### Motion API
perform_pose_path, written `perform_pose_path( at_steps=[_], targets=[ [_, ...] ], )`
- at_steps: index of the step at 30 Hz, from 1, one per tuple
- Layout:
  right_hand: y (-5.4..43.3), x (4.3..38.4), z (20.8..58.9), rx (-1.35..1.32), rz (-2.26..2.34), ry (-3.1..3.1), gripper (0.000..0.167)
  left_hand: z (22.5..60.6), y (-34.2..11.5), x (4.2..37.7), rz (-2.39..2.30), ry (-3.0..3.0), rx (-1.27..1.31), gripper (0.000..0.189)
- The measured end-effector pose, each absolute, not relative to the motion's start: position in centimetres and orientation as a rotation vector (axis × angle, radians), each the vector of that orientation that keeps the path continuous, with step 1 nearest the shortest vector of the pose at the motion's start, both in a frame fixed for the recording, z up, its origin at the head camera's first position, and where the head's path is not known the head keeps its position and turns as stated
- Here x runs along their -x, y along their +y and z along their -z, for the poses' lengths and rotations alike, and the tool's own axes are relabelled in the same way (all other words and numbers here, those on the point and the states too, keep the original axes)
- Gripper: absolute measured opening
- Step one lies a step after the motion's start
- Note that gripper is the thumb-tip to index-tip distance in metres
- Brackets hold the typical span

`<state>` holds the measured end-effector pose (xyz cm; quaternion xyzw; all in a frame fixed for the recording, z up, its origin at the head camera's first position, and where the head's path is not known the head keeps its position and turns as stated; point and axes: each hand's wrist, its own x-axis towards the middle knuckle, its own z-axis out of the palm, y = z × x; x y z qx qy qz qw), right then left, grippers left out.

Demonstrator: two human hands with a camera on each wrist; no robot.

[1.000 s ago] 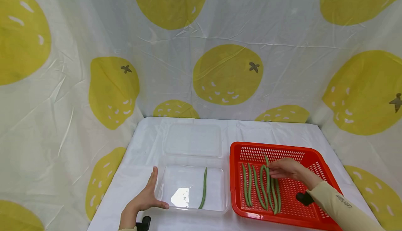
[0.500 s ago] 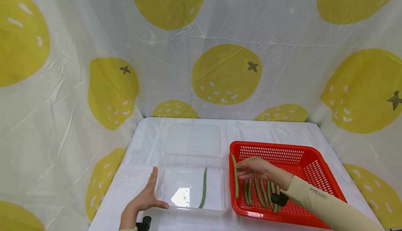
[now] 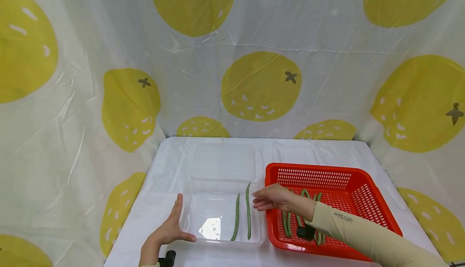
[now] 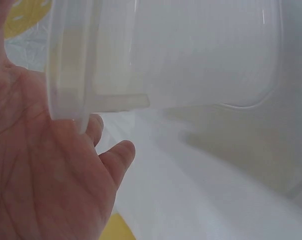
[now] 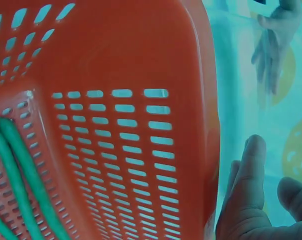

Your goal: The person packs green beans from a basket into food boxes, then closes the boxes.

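Observation:
My left hand [image 3: 168, 224] is spread at the left side of a clear plastic container [image 3: 218, 242], thumb at its front corner and fingers along the side. In the left wrist view, the palm [image 4: 41, 165] lies against the container's rim [image 4: 66, 100]. One green bean [image 3: 236, 216] lies inside toward the right. A second green bean [image 3: 248, 214] stands out beside it, over the container's right part. Right beside this bean are the fingertips of my right hand [image 3: 274, 198]. The right wrist view shows that thumb [image 5: 294, 197] and fingers apart, no bean between them.
A red perforated basket [image 3: 367, 178] stands at the right, its left wall close to the container. Several green beans [image 3: 285, 222] lie in it, partly hidden under my right forearm. A translucent lid [image 3: 223, 161] lies behind the container. Lemon-print cloth [image 3: 261, 85] hangs around the table.
My right hand has lifted a green bean from the basket and moved left to the container, where the bean has come out of its fingers. The left hand has stayed in place.

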<state>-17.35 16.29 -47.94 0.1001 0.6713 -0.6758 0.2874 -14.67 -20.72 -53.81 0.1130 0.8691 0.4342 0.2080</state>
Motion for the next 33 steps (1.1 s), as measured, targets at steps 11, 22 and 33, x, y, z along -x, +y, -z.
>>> perform_pose_path(
  at_steps=[11, 22, 33],
  targets=[
    [19.2, 18.1, 47.7, -0.303, 1.827, 1.826, 0.031, 53.8, -20.8, 14.5, -1.21, 2.418, -0.299, 0.145],
    [23.7, 18.7, 47.4, -0.401, 1.85, 1.802, 0.052, 54.0, -20.7, 14.7, -1.206, 2.424, -0.309, 0.144],
    [29.9, 17.8, 49.3, -0.462, 1.802, 1.811, 0.051, 53.9, -20.7, 14.7, -1.195, 2.418, -0.3, 0.144]
  ],
)
